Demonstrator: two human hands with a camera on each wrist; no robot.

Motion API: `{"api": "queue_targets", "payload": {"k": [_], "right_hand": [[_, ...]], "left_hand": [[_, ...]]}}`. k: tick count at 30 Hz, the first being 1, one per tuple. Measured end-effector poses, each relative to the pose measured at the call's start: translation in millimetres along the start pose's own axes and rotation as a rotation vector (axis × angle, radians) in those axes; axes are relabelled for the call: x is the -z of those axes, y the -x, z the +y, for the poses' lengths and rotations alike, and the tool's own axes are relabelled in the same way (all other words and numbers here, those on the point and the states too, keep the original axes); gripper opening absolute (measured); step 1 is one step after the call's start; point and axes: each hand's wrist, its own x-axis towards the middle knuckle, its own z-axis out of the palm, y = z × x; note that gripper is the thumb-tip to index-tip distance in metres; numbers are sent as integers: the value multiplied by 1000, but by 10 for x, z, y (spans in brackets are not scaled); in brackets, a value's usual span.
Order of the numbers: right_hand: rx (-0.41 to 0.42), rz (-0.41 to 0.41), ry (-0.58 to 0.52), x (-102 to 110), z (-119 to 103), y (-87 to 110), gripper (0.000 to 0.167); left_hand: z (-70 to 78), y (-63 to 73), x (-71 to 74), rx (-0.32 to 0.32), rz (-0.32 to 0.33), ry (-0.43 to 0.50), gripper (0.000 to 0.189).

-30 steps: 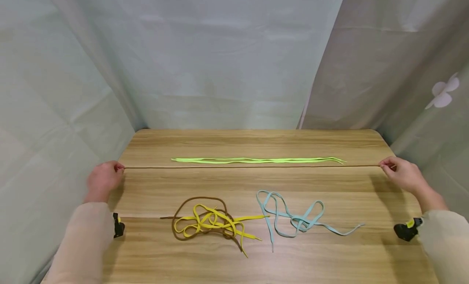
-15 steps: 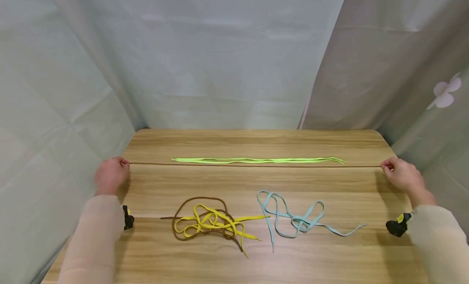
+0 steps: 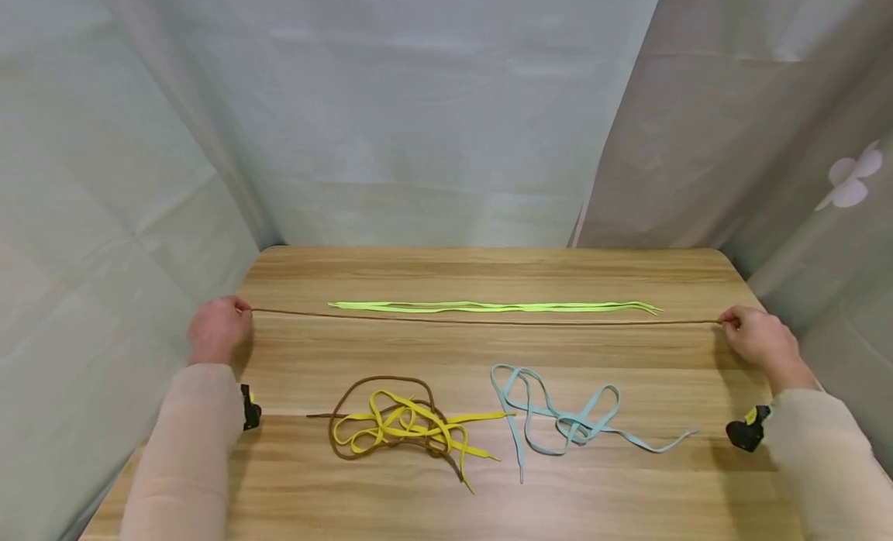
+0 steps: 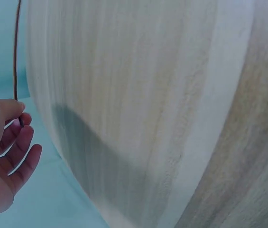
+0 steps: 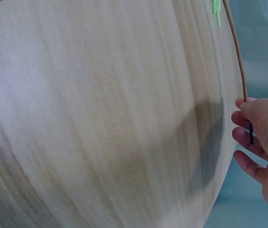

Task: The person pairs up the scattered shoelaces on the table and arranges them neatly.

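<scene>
Brown lace (image 3: 516, 323), shown held at both ends and spanning nearly the width of the table (image 3: 593, 494), just on my side of the green lace (image 3: 370, 305). My left hand (image 3: 218, 329) pinches one end between thumb and forefinger, its other fingers loosely bent; my right hand (image 3: 762, 341) pinches the opposite end in like manner. The wrist views show a dark tip (image 5: 251, 135) projecting past each grip. The lace dips a little between my hands, so I judge it not fully taut; whether its middle touches the tabletop I cannot tell. Nearer to me lie the yellow lace (image 3: 481, 417), tangled with a second brown lace (image 3: 380, 377), and, to the right, the pale blue lace (image 3: 631, 438) in loose loops. Handling, as I judge it: the cord is very light, soft and limp, not fragile, and cannot be pushed, only drawn or lowered. Its narrow, rounded form could roll or slide between my fingertips. The best hold is close behind each tip, where the end should be stiffest, with both hands kept level and tension gentle.
</scene>
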Motion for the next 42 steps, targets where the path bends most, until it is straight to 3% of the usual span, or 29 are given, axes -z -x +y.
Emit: {"api": "queue_targets", "payload": {"k": [5, 13, 20, 29, 37, 42], "right_hand": [[14, -13, 8, -48, 19, -7, 20], [109, 26, 57, -105, -13, -14, 19], [112, 77, 35, -146, -51, 10, 10], [100, 47, 43, -173, -55, 8, 8], [66, 13, 59, -193, -77, 5, 10], [62, 10, 68, -194, -109, 26, 12]], "left_hand": [[-7, 15, -15, 6, -27, -18, 24], [-59, 47, -36, -36, -15, -27, 21], [-93, 50, -106, -57, -25, -40, 17], [-100, 16, -144, -35, -66, -51, 15], [-72, 16, -163, -14, -63, -44, 14], [-85, 47, -154, -41, -63, -38, 16]]}}
